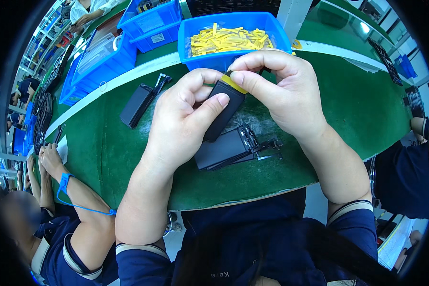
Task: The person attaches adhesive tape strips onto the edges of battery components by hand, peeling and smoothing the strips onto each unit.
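Note:
My left hand (186, 107) is closed round a flat black battery pack (222, 112), tilted above the green table. A yellow strip (234, 84) lies across the top end of that pack. My right hand (276, 86) pinches at this end with thumb and forefinger, on the strip's edge; the fingertips partly cover what they grip. Below my hands, several similar black packs (221, 148) lie in an overlapping pile, with small boards and leads at their right ends. Another black pack (136, 106) with a connector end lies to the left.
A blue bin (186, 50) of yellow strips (229, 40) stands behind my hands. More blue bins (155, 21) stand at the back left along a white rail (150, 69). A co-worker's arm with a blue wrist strap (64, 182) rests at the table's left edge; another person sits at right.

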Demonstrator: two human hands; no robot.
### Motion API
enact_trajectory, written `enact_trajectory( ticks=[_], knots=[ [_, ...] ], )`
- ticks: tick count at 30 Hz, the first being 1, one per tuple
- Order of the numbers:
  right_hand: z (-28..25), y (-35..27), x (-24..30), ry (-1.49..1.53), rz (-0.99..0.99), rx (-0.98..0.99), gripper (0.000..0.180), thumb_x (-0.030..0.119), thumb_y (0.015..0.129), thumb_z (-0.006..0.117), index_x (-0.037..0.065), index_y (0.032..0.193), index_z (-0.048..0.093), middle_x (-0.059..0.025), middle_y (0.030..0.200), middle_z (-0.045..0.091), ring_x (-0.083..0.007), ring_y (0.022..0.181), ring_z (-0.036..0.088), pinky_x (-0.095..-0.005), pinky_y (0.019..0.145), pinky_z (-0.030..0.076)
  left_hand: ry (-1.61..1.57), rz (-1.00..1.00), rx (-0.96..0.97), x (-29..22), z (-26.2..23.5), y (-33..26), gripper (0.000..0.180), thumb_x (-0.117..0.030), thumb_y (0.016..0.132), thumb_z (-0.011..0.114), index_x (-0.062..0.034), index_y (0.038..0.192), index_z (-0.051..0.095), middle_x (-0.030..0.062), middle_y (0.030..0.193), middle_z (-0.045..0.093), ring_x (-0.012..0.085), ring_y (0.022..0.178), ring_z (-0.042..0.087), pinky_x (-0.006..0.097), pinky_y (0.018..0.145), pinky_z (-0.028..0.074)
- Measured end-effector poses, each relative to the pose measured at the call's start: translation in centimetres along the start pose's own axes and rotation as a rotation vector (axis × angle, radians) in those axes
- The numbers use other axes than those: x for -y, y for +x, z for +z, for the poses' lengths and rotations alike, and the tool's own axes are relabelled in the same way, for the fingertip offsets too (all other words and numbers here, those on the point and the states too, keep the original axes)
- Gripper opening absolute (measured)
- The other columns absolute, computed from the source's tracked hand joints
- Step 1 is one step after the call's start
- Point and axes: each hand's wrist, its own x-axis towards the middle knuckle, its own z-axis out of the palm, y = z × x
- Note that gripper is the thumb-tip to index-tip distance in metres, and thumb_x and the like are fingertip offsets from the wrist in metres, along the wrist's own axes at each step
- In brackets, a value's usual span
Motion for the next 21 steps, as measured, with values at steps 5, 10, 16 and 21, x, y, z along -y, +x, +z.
enact_trajectory(
  ticks=[5, 10, 16, 21],
  knots=[
    [-0.03, 0.14, -0.14, -0.044, -0.001, 0.007, 0.012, 0.012, 0.076, 0.067, 0.002, 0.081, 0.071, -0.0085, 0.079, 0.069, -0.0154, 0.075, 0.065, -0.0274, 0.072, 0.05, 0.067, 0.079, -0.054, 0.41, 0.19, 0.05, 0.024, -0.009, 0.082, 0.064, -0.0033, 0.104, 0.058, 0.0016, 0.063, 0.057, 0.0063, 0.057, 0.046, 0.023, 0.056, 0.039],
    [0.05, 0.09, -0.15, 0.017, 0.02, -0.001, 0.012, 0.012, 0.075, 0.067, 0.002, 0.081, 0.071, -0.0092, 0.079, 0.069, -0.0169, 0.075, 0.065, -0.0275, 0.072, 0.05, -0.005, 0.091, -0.07, 0.64, 0.33, 0.07, 0.024, -0.009, 0.082, 0.064, -0.0034, 0.104, 0.057, 0.0005, 0.061, 0.055, 0.0063, 0.057, 0.045, 0.023, 0.055, 0.039],
    [0.15, -0.02, -0.05, -0.099, -0.064, -0.007, 0.011, 0.012, 0.075, 0.068, 0.002, 0.079, 0.07, -0.0084, 0.078, 0.068, -0.0171, 0.074, 0.065, -0.0277, 0.07, 0.05, 0.035, 0.065, -0.054, 0.3, 0.32, 0.01, 0.023, -0.009, 0.081, 0.065, -0.003, 0.103, 0.057, -0.0012, 0.057, 0.049, 0.0062, 0.056, 0.042, 0.023, 0.054, 0.037],
    [0.52, -0.13, 0.03, -0.151, -0.103, -0.056, 0.009, 0.01, 0.073, 0.067, 0.002, 0.077, 0.069, -0.0083, 0.073, 0.065, -0.0181, 0.069, 0.063, -0.0291, 0.066, 0.049, 0.063, 0.03, -0.058, 0.07, 0.4, -0.08, 0.023, -0.009, 0.081, 0.066, -0.0021, 0.101, 0.057, -0.0004, 0.057, 0.049, 0.0068, 0.055, 0.042, 0.023, 0.053, 0.037]
  ],
)
